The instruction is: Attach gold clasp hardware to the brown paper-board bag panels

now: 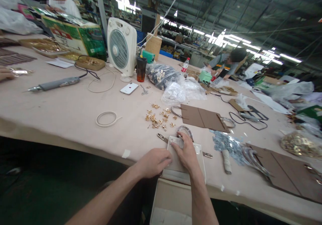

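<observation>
Both my hands rest on a white rectangular tray-like block point(198, 151) at the near edge of the table. My left hand point(154, 162) is curled against its left side, fingers closed on its edge. My right hand point(184, 151) lies on top of it, fingers bent and pressing near its far left corner. A thin metal bar point(207, 155) sticks out from under the block on both sides. A metal ring point(184, 129) lies just beyond my right fingers. Small gold metal fittings point(159, 117) are scattered a little farther out.
Brown card pieces with metal rings point(201, 117) lie beyond, and more card point(289, 173) at right. A white loop of cord point(107, 118), phone point(129, 88), cup point(141, 69), fan point(121, 46), grey power tool point(56, 83) and plastic bags point(181, 90) sit on the table. Other people work at the back.
</observation>
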The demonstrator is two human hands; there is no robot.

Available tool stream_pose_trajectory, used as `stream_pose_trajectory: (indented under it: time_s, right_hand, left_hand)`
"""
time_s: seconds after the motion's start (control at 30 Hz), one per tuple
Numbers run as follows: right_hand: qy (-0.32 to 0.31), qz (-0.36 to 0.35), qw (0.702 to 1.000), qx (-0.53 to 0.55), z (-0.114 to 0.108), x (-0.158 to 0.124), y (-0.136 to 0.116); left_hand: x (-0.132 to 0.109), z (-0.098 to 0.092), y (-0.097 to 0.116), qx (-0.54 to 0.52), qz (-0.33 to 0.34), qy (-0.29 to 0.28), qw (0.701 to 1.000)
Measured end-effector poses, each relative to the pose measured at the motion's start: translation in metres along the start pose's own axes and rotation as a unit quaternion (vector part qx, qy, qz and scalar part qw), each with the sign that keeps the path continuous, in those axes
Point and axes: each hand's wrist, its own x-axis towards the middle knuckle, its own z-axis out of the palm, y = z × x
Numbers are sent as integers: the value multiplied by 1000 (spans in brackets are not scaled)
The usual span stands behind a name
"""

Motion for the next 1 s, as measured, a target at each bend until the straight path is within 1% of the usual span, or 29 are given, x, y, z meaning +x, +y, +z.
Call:
stream_pose_trajectory:
  time_s: [0.13,0.43,0.53,0.63,0.7,0.77,0.8,0.83,0.9,0.93,1.0]
  right_hand:
    - [3,-6,1000,-5,2,6,3]
    - [71,12,996,-47,12,12,-2]
    - [96,18,995,-23,12,13,-5]
    - [152,34,987,47,3,9,-11]
    - [210,43,973,84,-8,0,-18]
    - [248,52,961,109,-17,-13,-25]
    - [249,60,959,124,-19,-20,-29]
    - [236,73,959,142,-20,-27,-32]
    - [177,98,965,168,-17,-41,-35]
    - [140,99,971,165,-14,-48,-35]
    - [76,71,986,126,-8,-61,-31]
  left_hand:
    - [0,-1,1,-3,-7,2,1000]
    - [1,-1,4,-13,-14,-8,1000]
    - [2,0,5,-24,-21,-9,999]
    - [3,-1,5,-43,-36,2,998]
    - [4,-3,4,-59,-47,14,997]
    - [5,-7,2,-91,-60,32,994]
    - [5,-10,0,-118,-68,42,990]
    - [6,-11,-3,-153,-79,54,984]
    - [5,-13,-6,-239,-101,89,962]
    - [3,-13,-6,-287,-109,111,945]
    - [-1,-11,-3,-384,-111,161,902]
